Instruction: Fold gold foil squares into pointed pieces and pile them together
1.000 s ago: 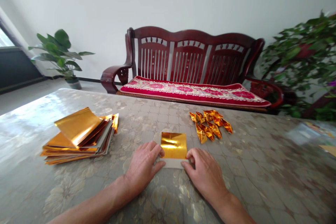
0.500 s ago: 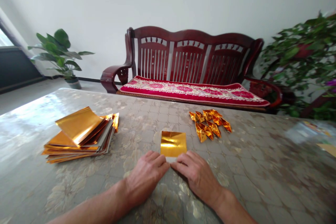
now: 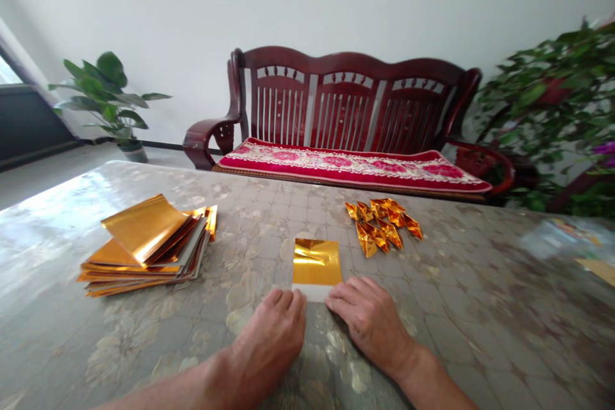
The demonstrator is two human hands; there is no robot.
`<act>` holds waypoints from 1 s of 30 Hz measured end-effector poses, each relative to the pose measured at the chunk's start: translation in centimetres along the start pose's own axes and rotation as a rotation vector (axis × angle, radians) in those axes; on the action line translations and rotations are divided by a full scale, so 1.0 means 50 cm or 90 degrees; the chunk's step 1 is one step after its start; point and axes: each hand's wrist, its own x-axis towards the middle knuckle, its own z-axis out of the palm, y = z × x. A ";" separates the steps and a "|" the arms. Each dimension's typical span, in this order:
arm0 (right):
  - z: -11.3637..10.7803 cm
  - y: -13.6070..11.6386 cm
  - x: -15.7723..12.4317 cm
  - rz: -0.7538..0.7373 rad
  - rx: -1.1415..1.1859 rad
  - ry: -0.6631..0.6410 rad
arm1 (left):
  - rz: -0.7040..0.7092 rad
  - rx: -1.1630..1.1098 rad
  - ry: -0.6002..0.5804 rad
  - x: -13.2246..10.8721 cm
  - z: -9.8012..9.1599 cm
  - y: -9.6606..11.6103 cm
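Both hands open and flat, holding nothing, left hand point(image 3: 271, 339) and right hand point(image 3: 368, 327) just below the gold foil sheet point(image 3: 317, 261), centred between them on the tabletop point(image 3: 480, 307), foil paper stack point(image 3: 148, 246) left of it, folded foil pieces point(image 3: 382, 224) kept apart beyond-right.

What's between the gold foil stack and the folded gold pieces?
In the head view, a single gold foil square lies flat between the foil stack and the folded gold pieces, nearer the pieces.

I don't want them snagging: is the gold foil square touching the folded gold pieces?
Apart. The head view shows tabletop between the gold foil square and the folded gold pieces.
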 end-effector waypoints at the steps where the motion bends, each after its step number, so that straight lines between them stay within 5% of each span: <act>1: -0.002 0.003 -0.002 -0.001 -0.002 0.008 | -0.005 0.012 -0.002 -0.003 -0.002 0.002; 14: -0.013 0.036 -0.020 0.023 -0.072 0.017 | -0.044 0.015 -0.020 -0.020 -0.007 0.006; 21: -0.011 0.028 -0.016 0.090 0.009 0.047 | -0.032 -0.057 -0.034 0.003 -0.015 -0.022; 30: -0.025 -0.003 0.009 0.102 -0.058 -0.063 | -0.040 -0.153 -0.009 0.016 -0.024 -0.058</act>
